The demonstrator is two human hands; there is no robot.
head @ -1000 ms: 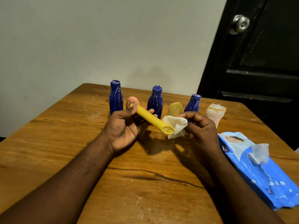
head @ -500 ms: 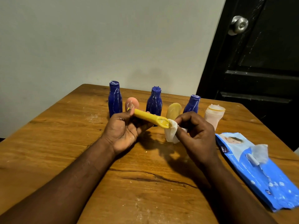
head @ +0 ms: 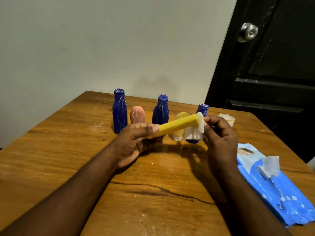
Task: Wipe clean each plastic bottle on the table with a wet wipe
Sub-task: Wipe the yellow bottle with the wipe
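LEFT: left hand (head: 134, 142) curled round one end of the yellow bottle (head: 179, 125), raised between both hands | RIGHT: right hand (head: 219, 138) pinches the wet wipe (head: 196, 132) over the bottle's other end | RISK: push too hard and that end-grip may slip, dropping it onto the blue bottles (head: 119, 113) just beyond the knuckles

No words, brands or numbers can be read. The blue pack of wipes (head: 276, 189), lying on the counter (head: 51, 150) just to the right of the right hand (head: 219, 138), carries a line of small white print along its length and a small dark mark nearer its lower end, both too blurred to make out. The blue bottles (head: 119, 113) beyond the left hand (head: 134, 143) show only white streaks, not letters.
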